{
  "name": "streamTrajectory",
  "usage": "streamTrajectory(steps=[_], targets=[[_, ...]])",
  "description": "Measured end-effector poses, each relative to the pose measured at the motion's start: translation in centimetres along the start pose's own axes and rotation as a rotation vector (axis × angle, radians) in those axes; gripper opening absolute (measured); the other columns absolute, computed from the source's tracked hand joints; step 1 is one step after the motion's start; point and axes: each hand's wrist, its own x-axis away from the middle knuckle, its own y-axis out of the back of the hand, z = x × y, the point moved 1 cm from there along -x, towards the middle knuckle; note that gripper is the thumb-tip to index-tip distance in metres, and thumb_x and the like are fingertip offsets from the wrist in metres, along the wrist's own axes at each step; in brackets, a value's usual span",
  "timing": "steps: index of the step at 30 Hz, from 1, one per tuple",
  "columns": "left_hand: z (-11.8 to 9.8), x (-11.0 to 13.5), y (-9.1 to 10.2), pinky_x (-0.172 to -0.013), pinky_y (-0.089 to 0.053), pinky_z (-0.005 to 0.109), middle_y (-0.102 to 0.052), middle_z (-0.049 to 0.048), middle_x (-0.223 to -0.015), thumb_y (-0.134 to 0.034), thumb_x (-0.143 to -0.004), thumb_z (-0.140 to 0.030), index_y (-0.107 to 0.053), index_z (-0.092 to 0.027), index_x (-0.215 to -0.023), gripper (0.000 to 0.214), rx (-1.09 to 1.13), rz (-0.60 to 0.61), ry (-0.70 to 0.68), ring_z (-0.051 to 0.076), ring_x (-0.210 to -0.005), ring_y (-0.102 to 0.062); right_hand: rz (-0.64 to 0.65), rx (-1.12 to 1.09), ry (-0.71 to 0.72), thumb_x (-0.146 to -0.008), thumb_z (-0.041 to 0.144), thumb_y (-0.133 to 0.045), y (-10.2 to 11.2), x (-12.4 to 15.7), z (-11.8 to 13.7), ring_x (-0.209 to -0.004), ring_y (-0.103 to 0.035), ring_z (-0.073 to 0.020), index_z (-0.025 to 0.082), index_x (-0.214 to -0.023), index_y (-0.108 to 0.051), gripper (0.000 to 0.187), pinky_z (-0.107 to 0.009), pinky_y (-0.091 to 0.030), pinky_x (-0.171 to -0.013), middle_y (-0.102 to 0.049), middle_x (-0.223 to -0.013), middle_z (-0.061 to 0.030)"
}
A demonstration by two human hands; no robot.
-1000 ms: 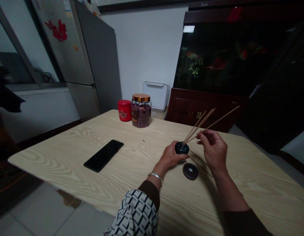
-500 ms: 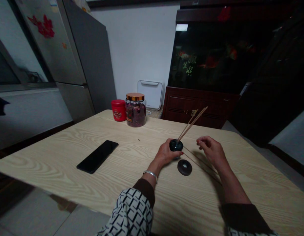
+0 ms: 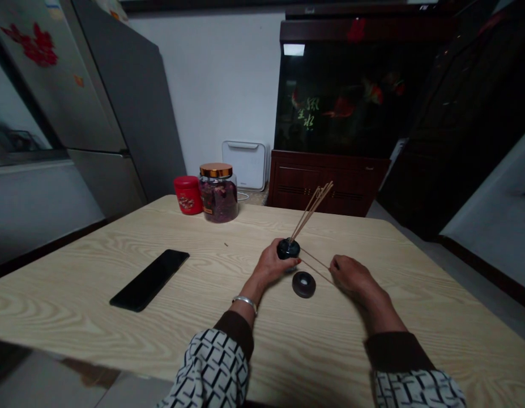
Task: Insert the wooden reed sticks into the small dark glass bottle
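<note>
My left hand point(image 3: 271, 264) is wrapped round a small dark glass bottle point(image 3: 288, 249), keeping it upright on the table. Several thin wooden reed sticks point(image 3: 312, 211) stand in its mouth, leaning to the right. Two more reed sticks point(image 3: 316, 271) lie on the tabletop between the bottle and my right hand point(image 3: 349, 274). That hand is closed, its fingertips pinching the upper of these sticks; the sticks' far ends are hidden under it. In front of the bottle rests a dark round ring-shaped cap point(image 3: 303, 284) with a pale centre.
On the wooden table point(image 3: 181, 351) a black phone point(image 3: 150, 280) lies to the left. A red canister point(image 3: 188, 195) and a glass jar of dried flowers point(image 3: 218, 194) stand at the back edge. Behind are a fridge point(image 3: 130, 85) and a fish tank point(image 3: 338, 136).
My right hand has come down from above the table onto the lying reed sticks and closed on one. My left hand keeps its hold on the bottle. The whole view has shifted slightly.
</note>
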Motion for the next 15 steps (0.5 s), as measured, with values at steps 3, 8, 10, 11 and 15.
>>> streamTrajectory(steps=[3,8,10,11,15], targets=[[-0.1,0.0,0.0,-0.091,-0.052,0.039,-0.07,0.0084,-0.104,-0.087,-0.063,-0.034,-0.062,-0.016,-0.118,0.063,-0.013,-0.005,0.006,0.024,-0.096,-0.066,-0.071,-0.025,0.006,-0.091,0.028,-0.049,0.9,0.2,0.1,-0.079,-0.059,-0.0203,0.02,-0.082,-0.061,0.017,-0.031,-0.035,-0.066,-0.069,-0.089,-0.01],[-0.3,0.1,0.1,-0.092,-0.052,0.04,-0.07,0.0082,-0.104,-0.087,-0.062,-0.035,-0.062,-0.017,-0.117,0.063,-0.017,-0.006,0.022,0.024,-0.097,-0.066,-0.37,-0.317,-0.038,-0.086,0.035,-0.052,2.9,-0.3,0.0,-0.076,-0.059,-0.0198,0.021,-0.083,-0.061,0.017,-0.031,-0.04,-0.065,-0.068,-0.084,-0.0068],[-0.4,0.1,0.2,-0.092,-0.052,0.04,-0.07,0.0082,-0.104,-0.087,-0.062,-0.034,-0.062,-0.017,-0.117,0.063,-0.014,-0.005,0.029,0.024,-0.098,-0.066,-0.517,-0.649,-0.08,-0.078,0.037,-0.061,3.3,-0.5,0.0,-0.069,-0.058,-0.0179,0.02,-0.079,-0.063,0.018,-0.029,-0.041,-0.061,-0.067,-0.078,-0.0058],[-0.4,0.2,0.2,-0.093,-0.052,0.04,-0.07,0.0082,-0.104,-0.087,-0.062,-0.034,-0.062,-0.017,-0.117,0.063,-0.014,-0.003,0.027,0.024,-0.098,-0.066,-0.554,-0.836,-0.119,-0.073,0.038,-0.066,3.4,-0.6,0.1,-0.065,-0.056,-0.0163,0.019,-0.079,-0.065,0.021,-0.027,-0.04,-0.056,-0.067,-0.077,-0.0056],[-0.3,0.3,0.2,-0.091,-0.052,0.04,-0.07,0.0088,-0.105,-0.086,-0.065,-0.034,-0.062,-0.018,-0.117,0.06,-0.023,0.002,-0.007,0.024,-0.097,-0.065,-0.504,-1.493,-0.218,-0.054,0.031,-0.082,3.3,-0.5,1.3,-0.058,-0.051,-0.0101,0.017,-0.088,-0.07,0.039,-0.018,-0.029,-0.041,-0.068,-0.081,-0.0038]])
